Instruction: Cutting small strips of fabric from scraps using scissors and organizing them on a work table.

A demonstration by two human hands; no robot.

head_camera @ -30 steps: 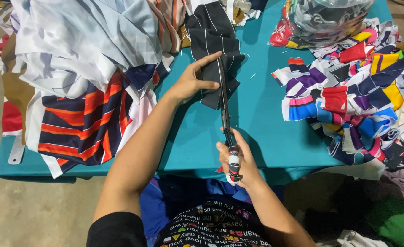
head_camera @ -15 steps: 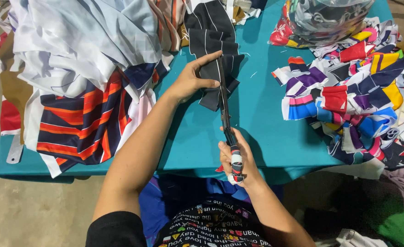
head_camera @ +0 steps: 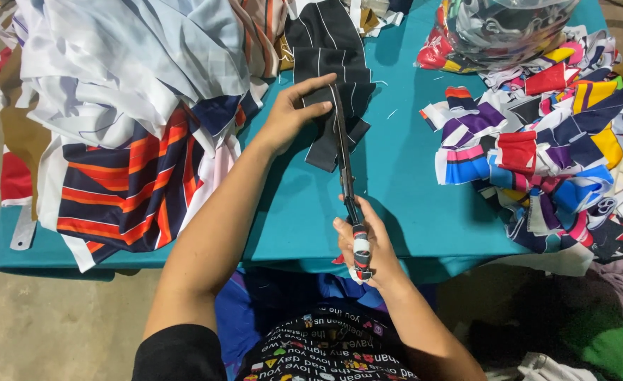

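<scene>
Fingers of the left hand press flat on the dark pinstriped cloth lying on the teal table, touching the long scissors that the right hand grips shut-fisted, so a careless snip might nick them.

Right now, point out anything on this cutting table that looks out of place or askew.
The striped fabric pile at the left spills over the teal table edge and hangs toward the floor. Loose threads litter the table beside the black pinstriped cloth. Otherwise nothing stands out.
</scene>
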